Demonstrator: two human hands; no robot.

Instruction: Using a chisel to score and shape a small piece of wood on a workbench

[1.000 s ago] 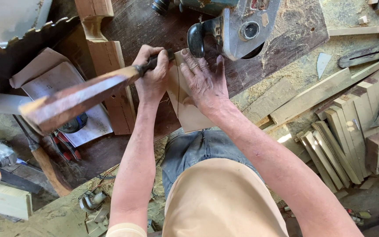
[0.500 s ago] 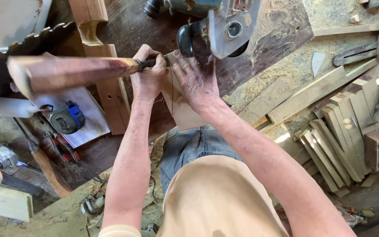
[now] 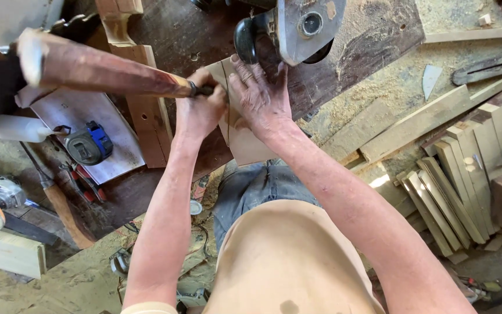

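Little free room is left beyond the right hand [image 3: 260, 96]: a grey power tool with black knob [image 3: 289, 29] sits just past its fingertips. To its right, the dark sawdust-strewn wooden bench [image 3: 367, 40] is open. The thin pale flat wooden board [image 3: 245, 142] lies under the right hand, which is pressed flat on it, fingers spread. The left hand [image 3: 200, 107], just beside, is fisted around a long reddish wooden-handled tool [image 3: 106, 70]; its tip is possibly touching the board, though hidden.
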